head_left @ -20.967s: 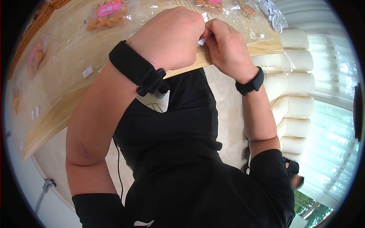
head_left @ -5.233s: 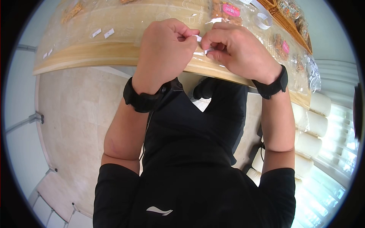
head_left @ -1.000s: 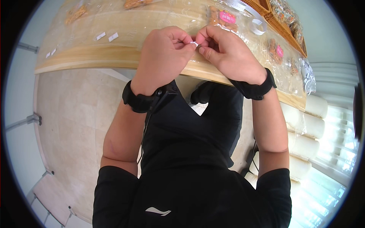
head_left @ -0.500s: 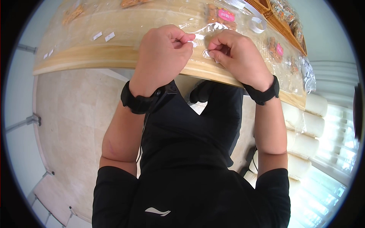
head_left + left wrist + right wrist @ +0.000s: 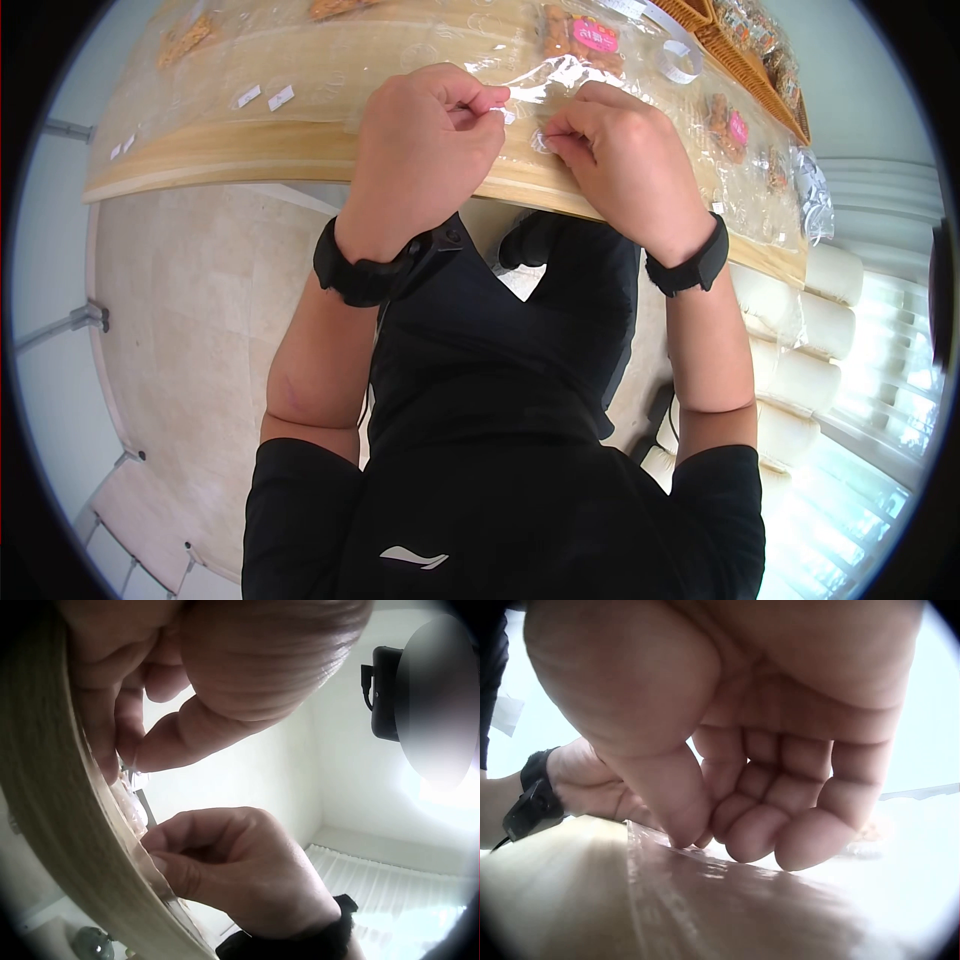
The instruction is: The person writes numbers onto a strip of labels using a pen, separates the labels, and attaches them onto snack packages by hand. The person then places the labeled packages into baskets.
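In the head view my left hand (image 5: 425,150) pinches a small white label (image 5: 506,114) between thumb and forefinger, just over the table's front edge. A short gap to the right, my right hand (image 5: 630,155) has thumb and forefinger pressed together at a small whitish piece (image 5: 543,143); I cannot tell exactly what that is. In the right wrist view its fingertips sit right at clear plastic (image 5: 697,900) lying on the wood, its other fingers curled in. Several other white labels (image 5: 281,98) lie left of my hands. A coil of white label strip (image 5: 680,62) lies beyond the right hand.
Clear plastic covers much of the wooden table (image 5: 230,155). A snack bag with a pink label (image 5: 590,38) lies beyond my hands, another snack bag (image 5: 728,128) to the right. A wicker basket (image 5: 745,75) of packets stands far right, and crumpled silvery plastic (image 5: 815,195) at the right end.
A second ago both hands met at one small white piece; they have since come apart, the right hand moving right. Over the last half second, little has shifted.
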The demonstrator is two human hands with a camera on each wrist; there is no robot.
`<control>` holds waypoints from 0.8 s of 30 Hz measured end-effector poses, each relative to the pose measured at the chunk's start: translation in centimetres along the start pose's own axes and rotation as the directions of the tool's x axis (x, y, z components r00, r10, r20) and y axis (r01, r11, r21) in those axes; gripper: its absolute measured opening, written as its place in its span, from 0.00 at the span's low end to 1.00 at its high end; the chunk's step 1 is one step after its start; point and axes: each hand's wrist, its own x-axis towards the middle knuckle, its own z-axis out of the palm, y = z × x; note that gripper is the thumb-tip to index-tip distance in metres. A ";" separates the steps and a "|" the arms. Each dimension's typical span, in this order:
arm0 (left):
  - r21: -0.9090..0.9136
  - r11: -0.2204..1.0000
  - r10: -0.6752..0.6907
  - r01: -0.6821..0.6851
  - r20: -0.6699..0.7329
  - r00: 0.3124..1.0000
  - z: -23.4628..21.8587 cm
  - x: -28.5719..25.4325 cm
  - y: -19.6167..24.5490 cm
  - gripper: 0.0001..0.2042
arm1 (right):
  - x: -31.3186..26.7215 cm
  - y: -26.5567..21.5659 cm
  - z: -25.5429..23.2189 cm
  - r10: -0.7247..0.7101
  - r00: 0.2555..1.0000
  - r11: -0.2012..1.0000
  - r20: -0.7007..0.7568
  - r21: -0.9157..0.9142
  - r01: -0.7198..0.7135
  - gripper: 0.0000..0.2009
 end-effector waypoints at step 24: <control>0.009 1.000 0.011 -0.011 -0.014 1.000 0.0 0.0 0.1 0.02 | 0.7 0.3 -0.2 0.095 0.982 0.993 0.163 0.056 -0.105 0.07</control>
